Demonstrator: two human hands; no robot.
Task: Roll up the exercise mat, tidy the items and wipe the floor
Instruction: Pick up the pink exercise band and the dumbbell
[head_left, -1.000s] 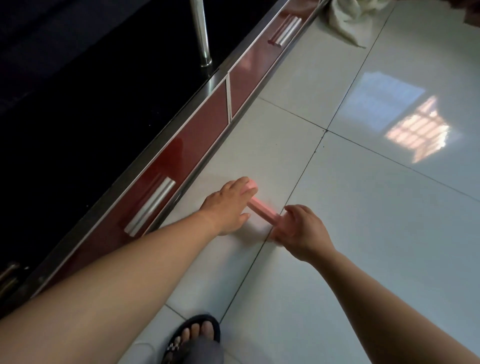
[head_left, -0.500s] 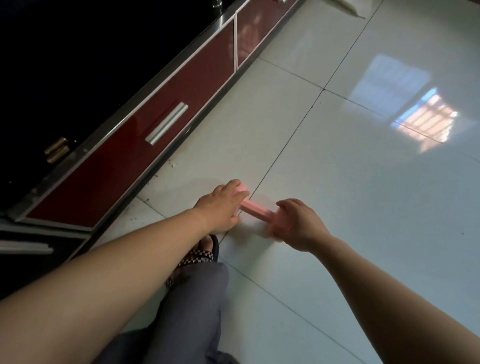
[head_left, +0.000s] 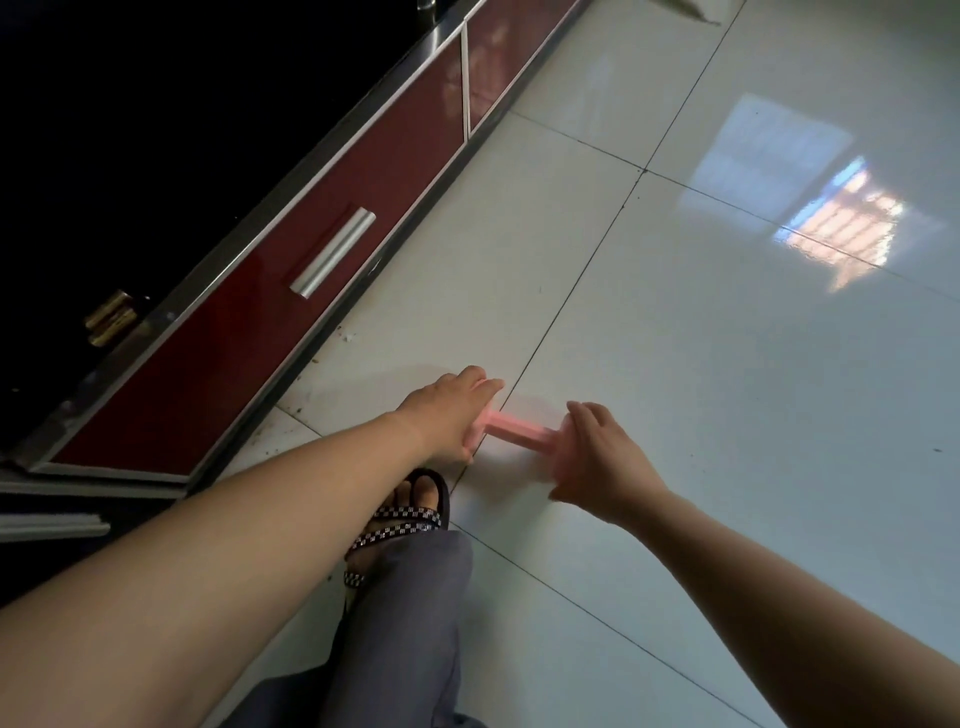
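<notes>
A pink bar-shaped pad (head_left: 519, 431) lies flat on the glossy white tile floor (head_left: 701, 389), across a grout line. My left hand (head_left: 452, 410) grips its left end, fingers over the top and thumb on the near side. At the other end, my right hand (head_left: 597, 457) has its fingers curled over the pad. Only the middle stretch of the pad shows between the two hands. No exercise mat is in view.
A dark red cabinet (head_left: 322, 291) with silver handles (head_left: 332, 252) runs along the left, with dirt specks (head_left: 343, 338) at its base. My sandalled foot (head_left: 410, 509) and grey trouser leg (head_left: 405, 623) are just behind my left hand. A pale cloth (head_left: 680, 8) peeks in at the top edge.
Both hands have slid the pink pad back along the floor toward the cabinet's near end. My foot and knee have come up close behind my hands.
</notes>
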